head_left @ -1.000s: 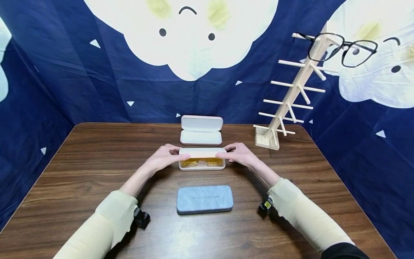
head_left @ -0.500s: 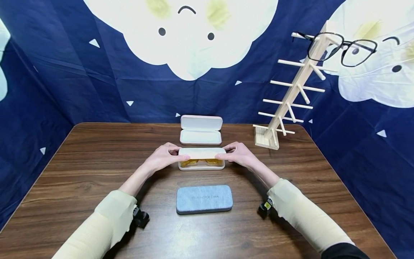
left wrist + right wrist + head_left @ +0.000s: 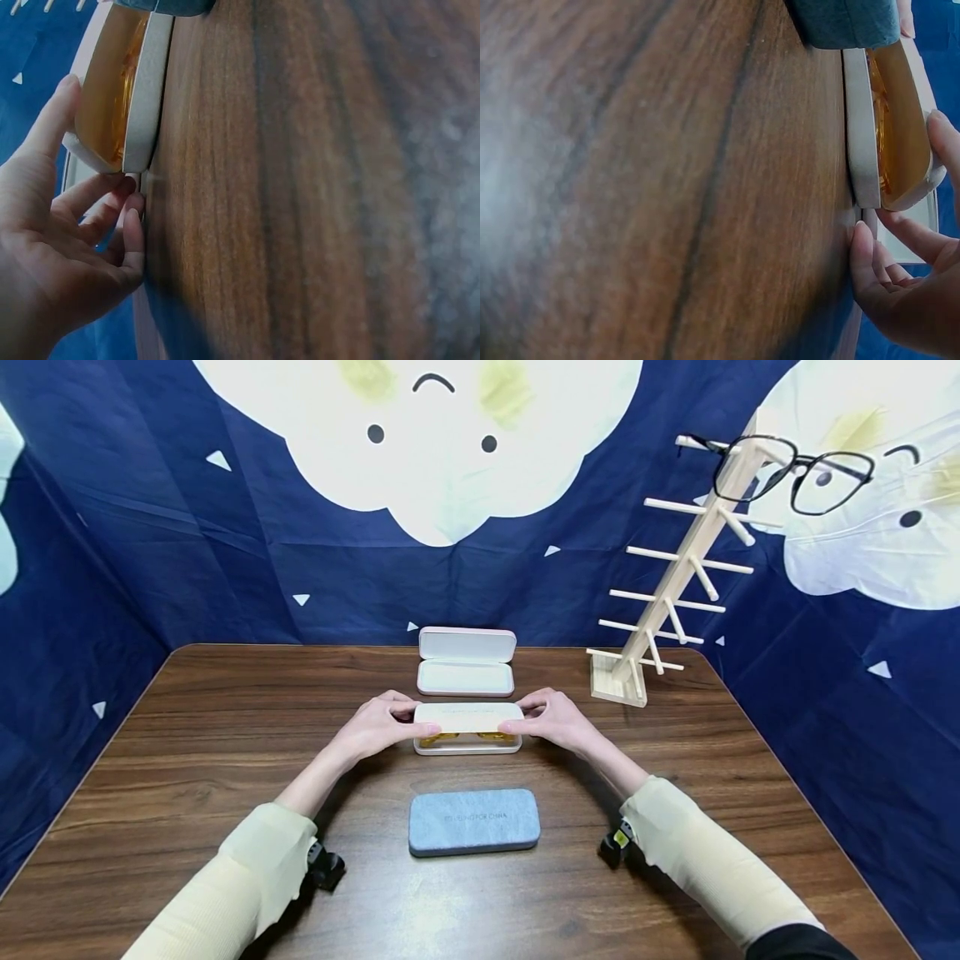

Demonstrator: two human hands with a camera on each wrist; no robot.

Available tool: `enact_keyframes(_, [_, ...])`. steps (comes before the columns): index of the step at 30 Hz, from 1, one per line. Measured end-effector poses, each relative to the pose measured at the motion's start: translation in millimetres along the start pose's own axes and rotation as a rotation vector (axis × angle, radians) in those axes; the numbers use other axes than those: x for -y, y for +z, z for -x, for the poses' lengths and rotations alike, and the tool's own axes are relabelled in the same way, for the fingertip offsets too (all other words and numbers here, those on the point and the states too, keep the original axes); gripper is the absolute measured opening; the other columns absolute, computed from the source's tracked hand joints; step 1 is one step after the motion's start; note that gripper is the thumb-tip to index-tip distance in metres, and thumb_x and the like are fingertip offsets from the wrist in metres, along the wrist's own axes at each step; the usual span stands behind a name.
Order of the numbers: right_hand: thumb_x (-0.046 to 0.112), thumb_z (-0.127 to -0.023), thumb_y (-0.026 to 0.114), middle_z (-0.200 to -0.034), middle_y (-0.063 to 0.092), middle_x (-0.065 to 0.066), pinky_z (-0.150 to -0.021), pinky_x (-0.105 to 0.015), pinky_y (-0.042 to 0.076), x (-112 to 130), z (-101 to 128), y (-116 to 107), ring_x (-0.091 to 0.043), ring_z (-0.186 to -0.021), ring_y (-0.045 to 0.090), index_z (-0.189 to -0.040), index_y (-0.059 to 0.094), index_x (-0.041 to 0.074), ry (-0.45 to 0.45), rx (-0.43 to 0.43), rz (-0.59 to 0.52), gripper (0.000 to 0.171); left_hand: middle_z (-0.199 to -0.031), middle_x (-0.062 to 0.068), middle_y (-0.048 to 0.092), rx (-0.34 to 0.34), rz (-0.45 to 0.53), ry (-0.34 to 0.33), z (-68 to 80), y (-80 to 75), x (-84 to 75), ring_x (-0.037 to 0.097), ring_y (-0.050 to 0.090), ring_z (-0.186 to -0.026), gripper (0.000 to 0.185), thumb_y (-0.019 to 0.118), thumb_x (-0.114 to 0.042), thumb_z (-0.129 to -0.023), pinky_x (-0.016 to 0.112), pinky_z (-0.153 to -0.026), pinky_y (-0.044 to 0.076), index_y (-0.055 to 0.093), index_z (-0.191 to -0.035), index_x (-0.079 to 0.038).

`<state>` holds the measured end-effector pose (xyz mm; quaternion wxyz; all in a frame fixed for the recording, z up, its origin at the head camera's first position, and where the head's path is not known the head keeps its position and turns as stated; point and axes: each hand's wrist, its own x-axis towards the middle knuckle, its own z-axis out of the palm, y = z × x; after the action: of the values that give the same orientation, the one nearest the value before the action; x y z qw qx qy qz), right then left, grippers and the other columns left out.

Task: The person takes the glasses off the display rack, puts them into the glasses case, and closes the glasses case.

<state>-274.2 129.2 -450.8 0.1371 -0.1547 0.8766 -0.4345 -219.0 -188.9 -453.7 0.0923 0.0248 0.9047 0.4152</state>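
A white glasses case [image 3: 467,717] stands part open in the middle of the table, its lid tilted down over yellow-lensed glasses [image 3: 495,737] lying in its base. At its left end my left hand [image 3: 378,725] holds the case, thumb on the lid's front edge and index finger at the back corner. My right hand [image 3: 557,718] grips the right end the same way. Both wrist views show the amber glasses [image 3: 126,90] through the gap under the lid [image 3: 909,112]. The other fingers of each hand are curled beside the case.
A second white case [image 3: 467,677] lies open behind. A blue glasses case [image 3: 474,822] lies closed in front. At the back right a wooden peg stand [image 3: 663,593] bears black-framed glasses [image 3: 795,472] at its top. A blue curtain [image 3: 225,560] hangs behind the table [image 3: 195,793].
The lid of the white case has come further down under my thumbs, so less of the yellow glasses shows. Both hands stay at the case's ends.
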Motion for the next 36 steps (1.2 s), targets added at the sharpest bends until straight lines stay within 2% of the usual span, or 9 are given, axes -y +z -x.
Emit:
enact_keyframes(3, [0.042, -0.076, 0.089, -0.126, 0.065, -0.011, -0.084, -0.025, 0.050, 0.2, 1.1, 0.2, -0.018, -0.104, 0.065, -0.109, 0.078, 0.014, 0.014, -0.013, 0.012, 0.044, -0.136, 0.003, 0.060, -0.003, 0.000, 0.000, 0.5, 0.0, -0.6, 0.024, 0.055, -0.128, 0.077, 0.080, -0.067, -0.077, 0.043, -0.109, 0.043, 0.070, -0.133, -0.014])
enact_keyframes(6, [0.042, -0.077, 0.089, -0.127, 0.063, -0.012, -0.087, -0.027, 0.049, -0.3, 1.0, 0.5, -0.022, -0.109, 0.062, -0.109, 0.079, 0.014, 0.013, -0.019, 0.022, 0.044, -0.136, 0.003, 0.060, -0.004, -0.002, 0.000, 1.0, -0.2, -0.9, 0.023, 0.054, -0.128, 0.078, 0.080, -0.067, -0.076, 0.044, -0.110, 0.043, 0.070, -0.133, -0.014])
enact_keyframes(12, [0.040, -0.076, 0.090, -0.126, 0.064, -0.011, -0.088, -0.027, 0.050, -1.3, 0.7, 1.2, -0.022, -0.106, 0.064, -0.110, 0.079, 0.014, -0.008, -0.023, 0.039, 0.044, -0.137, 0.001, 0.059, -0.003, 0.005, -0.005, 1.3, -0.2, 0.0, 0.023, 0.054, -0.129, 0.083, 0.082, -0.067, -0.074, 0.045, -0.112, 0.042, 0.068, -0.136, -0.014])
enact_keyframes(19, [0.041, -0.073, 0.092, -0.121, 0.068, -0.005, -0.089, -0.027, 0.049, -4.4, 0.0, 2.2, -0.019, -0.109, 0.061, -0.107, 0.080, 0.016, -0.049, -0.029, 0.086, 0.044, -0.139, 0.006, 0.060, -0.017, -0.050, 0.019, 0.2, 0.8, 2.2, 0.028, 0.054, -0.132, 0.091, 0.083, -0.064, -0.074, 0.049, -0.113, 0.043, 0.063, -0.141, -0.006])
enact_keyframes(27, [0.036, -0.072, 0.094, -0.119, 0.068, -0.004, -0.092, -0.029, 0.048, -5.0, 0.2, 3.5, -0.019, -0.110, 0.060, -0.105, 0.080, 0.016, -0.104, -0.032, 0.103, 0.041, -0.140, 0.004, 0.059, -0.019, -0.067, 0.018, 2.5, 1.5, 1.5, 0.027, 0.053, -0.133, 0.094, 0.086, -0.064, -0.071, 0.048, -0.114, 0.042, 0.061, -0.143, -0.008])
enact_keyframes(32, [0.038, -0.068, 0.096, -0.116, 0.066, -0.002, -0.091, -0.029, 0.048, -6.9, 2.2, 5.8, -0.017, -0.107, 0.059, -0.103, 0.079, 0.018, -0.120, -0.042, 0.135, 0.043, -0.139, 0.008, 0.059, -0.021, -0.110, 0.056, 4.9, 3.1, -0.3, 0.029, 0.055, -0.131, 0.094, 0.088, -0.061, -0.071, 0.049, -0.112, 0.044, 0.061, -0.143, -0.007])
enact_keyframes(36, [0.041, -0.065, 0.097, -0.118, 0.065, -0.001, -0.090, -0.030, 0.050, -8.4, 4.4, 8.1, -0.016, -0.104, 0.061, -0.108, 0.079, 0.019, -0.127, -0.046, 0.174, 0.052, -0.137, 0.012, 0.061, -0.026, -0.152, 0.104, 6.7, 5.3, -0.6, 0.032, 0.057, -0.128, 0.092, 0.090, -0.056, -0.071, 0.051, -0.109, 0.046, 0.061, -0.141, -0.003])
